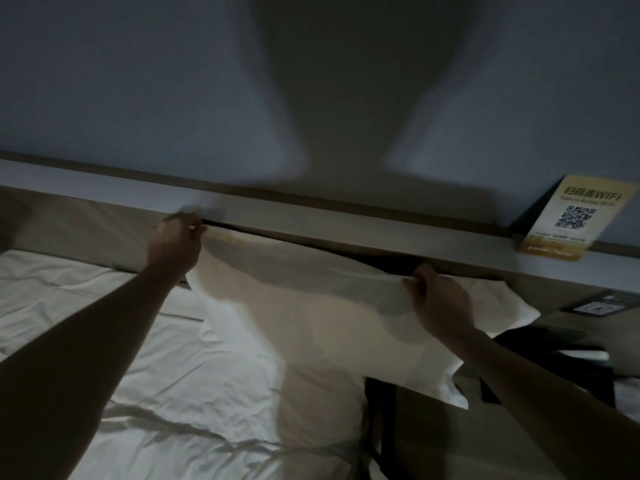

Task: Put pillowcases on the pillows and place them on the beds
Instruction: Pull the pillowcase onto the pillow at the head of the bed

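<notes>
White, creased pillow against headboard

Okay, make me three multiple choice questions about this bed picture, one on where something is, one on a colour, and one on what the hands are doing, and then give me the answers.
1. Where does the WiFi sign stand?
A. On the ledge above the headboard, at the right
B. Flat on the mattress
C. On the floor

2. What colour is the pillowcase?
A. Dark blue
B. White
C. Red

3. What are the two hands doing?
A. Hanging idle at the sides
B. Both gripping the top edge of the pillowcase
C. Holding the sign

Answers:
1. A, the yellow sign with its QR code leans against the wall on the ledge at the right.
2. B, the fabric is white, like the sheet on the bed.
3. B, the left hand and the right hand each pinch the upper edge, held up near the ledge.
</notes>
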